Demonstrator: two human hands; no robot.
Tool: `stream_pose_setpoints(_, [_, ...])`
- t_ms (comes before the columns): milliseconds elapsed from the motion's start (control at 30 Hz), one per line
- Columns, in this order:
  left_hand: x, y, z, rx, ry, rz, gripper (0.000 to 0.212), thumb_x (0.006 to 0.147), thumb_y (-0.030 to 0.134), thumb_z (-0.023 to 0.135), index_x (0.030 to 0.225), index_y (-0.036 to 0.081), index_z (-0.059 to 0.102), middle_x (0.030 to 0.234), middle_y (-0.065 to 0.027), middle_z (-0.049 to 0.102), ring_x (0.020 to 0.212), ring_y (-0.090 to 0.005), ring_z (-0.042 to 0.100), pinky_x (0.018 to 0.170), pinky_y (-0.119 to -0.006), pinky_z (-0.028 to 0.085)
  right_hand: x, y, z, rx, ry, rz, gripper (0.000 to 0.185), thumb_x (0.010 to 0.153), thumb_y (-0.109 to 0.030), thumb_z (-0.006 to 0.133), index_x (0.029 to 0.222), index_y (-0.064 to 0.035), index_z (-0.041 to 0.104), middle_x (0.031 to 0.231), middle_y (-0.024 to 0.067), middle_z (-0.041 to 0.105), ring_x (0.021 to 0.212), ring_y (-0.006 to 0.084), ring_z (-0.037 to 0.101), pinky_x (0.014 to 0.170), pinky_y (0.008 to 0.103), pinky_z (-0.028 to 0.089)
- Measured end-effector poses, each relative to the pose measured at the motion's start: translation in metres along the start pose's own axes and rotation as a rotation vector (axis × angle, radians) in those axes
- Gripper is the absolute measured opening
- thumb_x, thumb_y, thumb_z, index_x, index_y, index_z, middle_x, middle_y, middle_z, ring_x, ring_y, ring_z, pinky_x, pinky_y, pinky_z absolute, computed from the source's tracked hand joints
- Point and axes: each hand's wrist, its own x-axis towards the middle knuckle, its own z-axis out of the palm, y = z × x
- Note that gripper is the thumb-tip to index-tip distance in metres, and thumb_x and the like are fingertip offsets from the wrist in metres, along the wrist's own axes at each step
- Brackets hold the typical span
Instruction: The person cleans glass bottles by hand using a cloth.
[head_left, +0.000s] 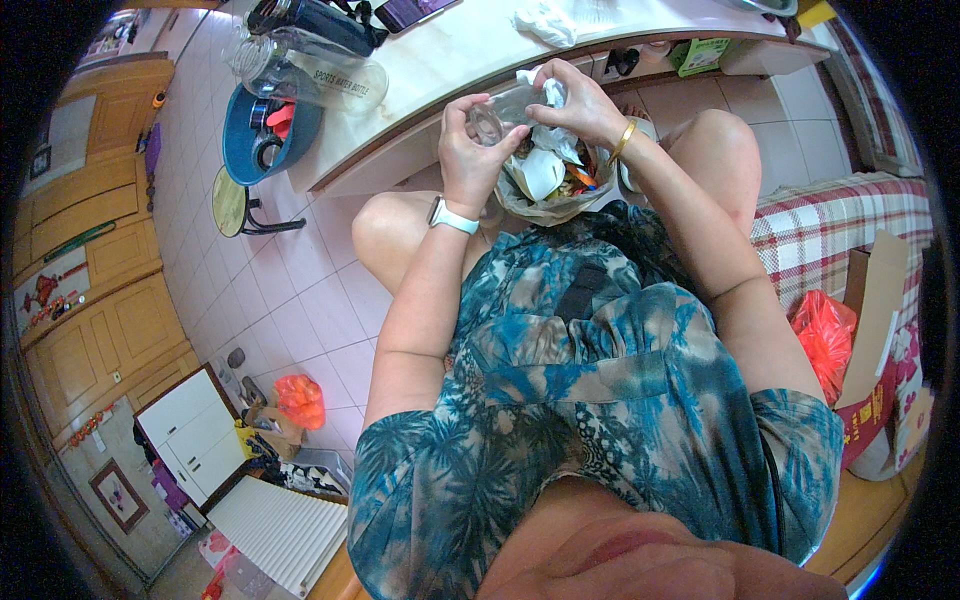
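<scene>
A small clear glass or plastic vessel (517, 107) is tilted on its side between my hands, above a lined waste bin. My left hand (480, 142), with a watch at the wrist, grips its rim end. Around its other end are the fingers of my right hand (574, 101), which also pinch a white tissue (553, 91) against it. Below, the waste bin (559, 214) holds crumpled tissues, a white piece (538, 174) and coloured scraps. How far the tissue reaches into the vessel cannot be told.
On the pale tabletop (442, 60) lie a clear water bottle (337, 79), a dark bottle (311, 26), a phone (409, 9) and crumpled tissue (546, 22). A blue basin (244, 146) with several items stands on a round stool (229, 202) at the left. A plaid-covered seat (847, 214) is at the right.
</scene>
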Motion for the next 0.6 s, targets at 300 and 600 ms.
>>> stream_pose_setpoints(300, [0.0, -0.003, 0.0, -0.025, -0.018, -0.021, 0.059, 0.068, 0.013, 0.09, 0.115, 0.004, 0.055, 0.107, -0.0088, 0.061, 0.093, -0.0179, 0.066, 0.079, -0.03, 0.056, 0.001, -0.001, 0.001, 0.091, 0.014, 0.028, 0.041, 0.079, -0.035, 0.075, 0.103, -0.0046, 0.062, 0.104, 0.0132, 0.065, 0.097, 0.0257, 0.062, 0.089, 0.0367, 0.048])
stream_pose_setpoints(600, [0.005, 0.003, 0.003, -0.259, 0.001, -0.13, 0.058, 0.075, 0.006, 0.086, 0.12, 0.003, 0.048, 0.109, -0.0101, 0.06, 0.096, -0.017, 0.065, 0.081, -0.028, 0.057, -0.006, -0.026, -0.008, -0.244, 0.378, -0.49, 0.023, 0.088, -0.007, 0.059, 0.11, -0.008, 0.066, 0.119, 0.0135, 0.065, 0.109, 0.0334, 0.059, 0.097, 0.0416, 0.044])
